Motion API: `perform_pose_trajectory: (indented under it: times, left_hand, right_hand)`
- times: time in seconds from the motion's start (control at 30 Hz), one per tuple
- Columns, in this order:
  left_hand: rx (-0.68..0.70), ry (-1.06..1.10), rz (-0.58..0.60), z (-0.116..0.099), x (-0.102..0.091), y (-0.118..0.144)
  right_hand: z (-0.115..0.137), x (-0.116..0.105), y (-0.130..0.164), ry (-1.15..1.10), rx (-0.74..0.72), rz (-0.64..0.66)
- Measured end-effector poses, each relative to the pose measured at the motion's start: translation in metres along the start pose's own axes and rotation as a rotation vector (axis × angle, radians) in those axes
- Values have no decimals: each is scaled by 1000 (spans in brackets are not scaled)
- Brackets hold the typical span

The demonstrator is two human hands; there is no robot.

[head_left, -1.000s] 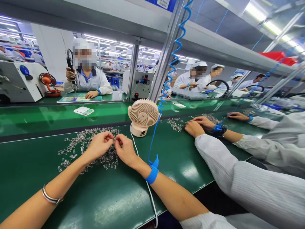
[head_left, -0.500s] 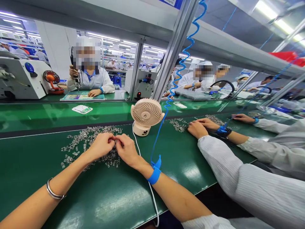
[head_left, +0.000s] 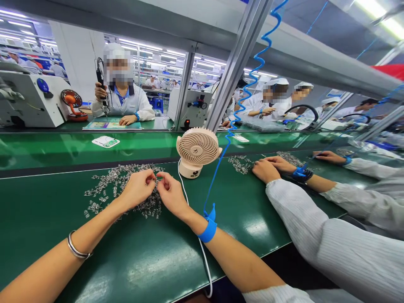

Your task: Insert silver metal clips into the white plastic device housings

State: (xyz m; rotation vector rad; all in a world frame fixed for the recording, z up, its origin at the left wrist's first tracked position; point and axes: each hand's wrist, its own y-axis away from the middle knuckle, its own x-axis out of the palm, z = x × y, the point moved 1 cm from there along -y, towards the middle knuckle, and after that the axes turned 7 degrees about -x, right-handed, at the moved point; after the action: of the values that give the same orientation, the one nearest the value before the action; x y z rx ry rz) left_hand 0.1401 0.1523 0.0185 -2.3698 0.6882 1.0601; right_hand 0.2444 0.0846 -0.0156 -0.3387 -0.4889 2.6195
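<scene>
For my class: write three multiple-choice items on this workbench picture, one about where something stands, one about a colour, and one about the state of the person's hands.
1. Where does the small desk fan stand?
A. Left of the left hand
B. On the green bench, beyond and to the right of the person's hands
C. On the overhead shelf

2. What colour is the wrist strap on the right wrist?
A. Blue
B. Red
C. Yellow

3. How are the left hand and right hand placed?
A. Flat on the bench, wide apart
B. Raised towards the shelf
C. Fingertips brought together over the pile of small metal parts

Answers:
1 B: the fan sits on the bench just past the right hand.
2 A: the band and its coiled cord are blue.
3 C: the fingertips meet, pinched above the scattered parts; what they hold is too small to tell.
</scene>
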Motion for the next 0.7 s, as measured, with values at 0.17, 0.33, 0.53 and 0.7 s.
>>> perform_pose_trajectory:
  times: [0.17,0.33,0.53,0.7]
  left_hand:
    - [-3,32,-84,-1,3,3]
    - [-4,45,-92,-1,6,4]
    - [79,50,-98,0,10,3]
    - [88,48,-100,0,11,3]
  right_hand:
    - [0,1,0,-337,320,-17]
    - [5,-2,-1,-613,577,32]
    - [4,-3,-4,-747,683,34]
    - [2,-3,-3,-768,656,8]
